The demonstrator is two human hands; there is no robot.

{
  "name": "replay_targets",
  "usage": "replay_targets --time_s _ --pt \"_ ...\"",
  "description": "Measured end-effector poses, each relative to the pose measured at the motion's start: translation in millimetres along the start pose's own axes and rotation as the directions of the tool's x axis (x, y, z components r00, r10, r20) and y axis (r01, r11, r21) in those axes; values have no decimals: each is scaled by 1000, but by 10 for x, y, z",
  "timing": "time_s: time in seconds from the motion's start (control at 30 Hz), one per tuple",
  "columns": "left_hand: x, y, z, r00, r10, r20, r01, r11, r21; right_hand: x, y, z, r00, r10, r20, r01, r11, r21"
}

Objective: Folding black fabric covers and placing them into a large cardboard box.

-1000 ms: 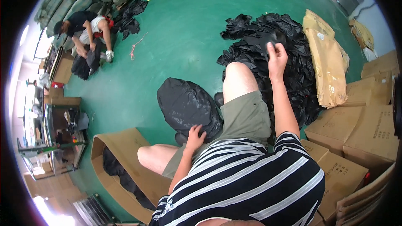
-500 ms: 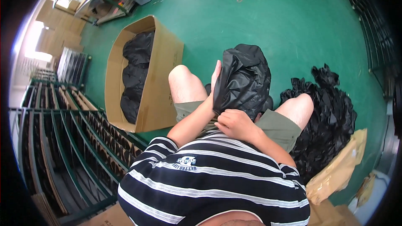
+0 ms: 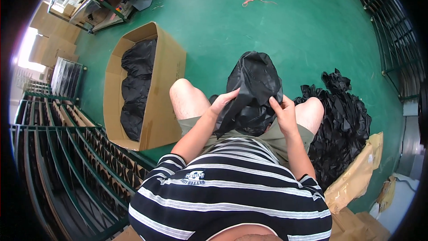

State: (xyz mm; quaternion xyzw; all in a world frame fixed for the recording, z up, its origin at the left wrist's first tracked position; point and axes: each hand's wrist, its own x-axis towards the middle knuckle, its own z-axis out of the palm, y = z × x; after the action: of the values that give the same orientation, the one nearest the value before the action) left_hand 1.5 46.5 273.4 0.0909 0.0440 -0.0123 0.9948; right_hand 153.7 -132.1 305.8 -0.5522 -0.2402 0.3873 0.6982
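Right hand point(image 3: 286, 114) has moved outward; it and the left hand point(image 3: 222, 102) now grip opposite sides of the black bundle point(image 3: 255, 80), apparently spreading its covering.

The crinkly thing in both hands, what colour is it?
The crinkly thing is black, with a greyish sheen; the head view shows it best.

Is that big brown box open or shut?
Open: nothing covers the mouth of the cardboard box, and the black bundles inside show plainly.
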Motion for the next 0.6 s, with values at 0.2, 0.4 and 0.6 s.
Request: replay_targets --time_s 0.2,0.4,0.6 --pt "-66 338 346 970 228 -87 -225 973 41 217 -75 -309 882 -232 -411 299 948 107" --pt "-104 498 492 866 495 -74 -464 849 253 147 -98 -368 950 -198 -241 247 949 194" --pt "-99 688 649 342 873 346 -211 -287 934 -71 -113 -465 931 -56 360 -67 945 319"
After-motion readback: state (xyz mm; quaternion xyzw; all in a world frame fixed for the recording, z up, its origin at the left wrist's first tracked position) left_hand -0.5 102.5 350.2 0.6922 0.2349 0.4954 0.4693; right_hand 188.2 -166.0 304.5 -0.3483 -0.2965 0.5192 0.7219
